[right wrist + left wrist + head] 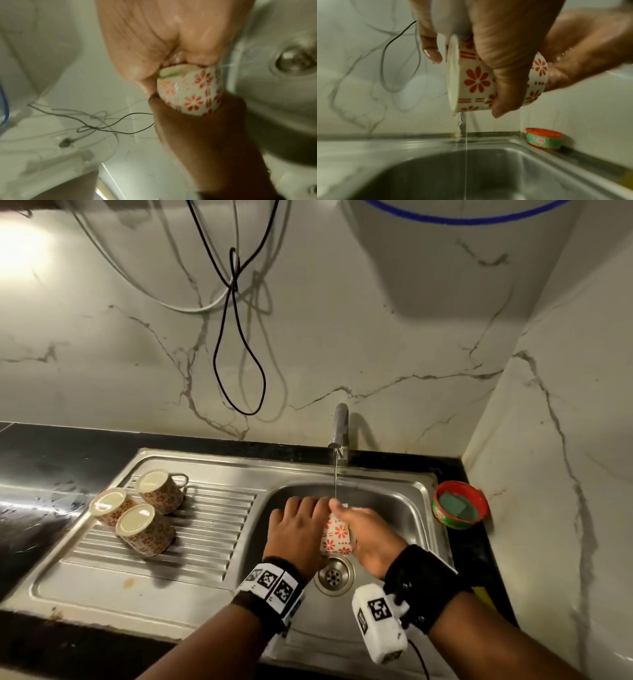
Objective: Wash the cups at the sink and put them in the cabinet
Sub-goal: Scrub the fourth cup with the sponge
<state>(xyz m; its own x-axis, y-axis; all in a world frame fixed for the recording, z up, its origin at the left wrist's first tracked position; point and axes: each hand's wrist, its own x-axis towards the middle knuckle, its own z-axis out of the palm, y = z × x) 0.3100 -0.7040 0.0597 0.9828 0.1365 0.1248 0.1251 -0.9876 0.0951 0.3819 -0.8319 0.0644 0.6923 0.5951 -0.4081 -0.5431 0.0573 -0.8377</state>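
A white cup with red flowers (pixel 337 534) is held over the sink basin (pixel 394 508), under a thin stream from the tap (pixel 339 426). My left hand (pixel 298 527) grips the cup (pixel 476 81) from its left side, thumb across the wall, cup tipped on its side with water running off the rim. My right hand (pixel 366 534) wraps the cup's (pixel 192 93) base end from the right. Three more flowered cups (pixel 140 508) stand upside down on the ribbed drainboard (pixel 205 529) to the left.
A red and green tub (pixel 460 505) holding a green scrub pad sits on the black counter right of the sink. The drain (pixel 334 575) lies below the hands. A black cable loop (pixel 239 354) hangs on the marble wall behind.
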